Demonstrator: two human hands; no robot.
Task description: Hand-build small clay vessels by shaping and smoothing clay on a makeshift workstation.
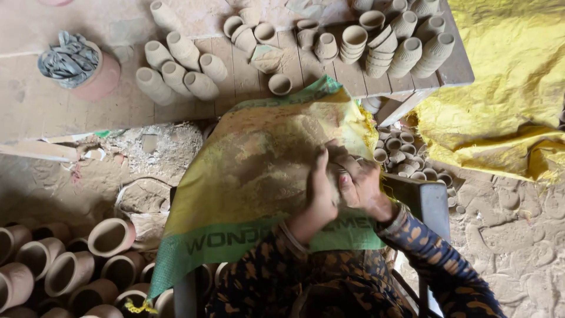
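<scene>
While the person sat with a green and yellow woven sack [253,176] spread over the lap, both hands met just above it, at its right edge; the left hand [321,194] lay with its palm pressed flat against a small lump of clay [336,176], and the right hand [362,185] curled its fingers round the same lump from the other side, so that each grip was closed on the clay and little of the piece showed between them; its shape could not be told. The sack probably served to catch dust and crumbs and to keep the patterned sleeves [435,253] and clothing clean; it was already smeared with pale clay. Beyond the knees stood a low wooden worktop [53,106], where unfired cups [176,65] lay on their sides in rows, likely set out to dry; more ribbed cups [406,47] were stacked at its right end. A reddish pot stuffed with grey cloth [73,59] stood on the left of it. Larger clay pots [70,271] crowded the floor at lower left; tiny cups [406,159] were heaped under the worktop's corner, beside a yellow tarpaulin [506,76].
</scene>
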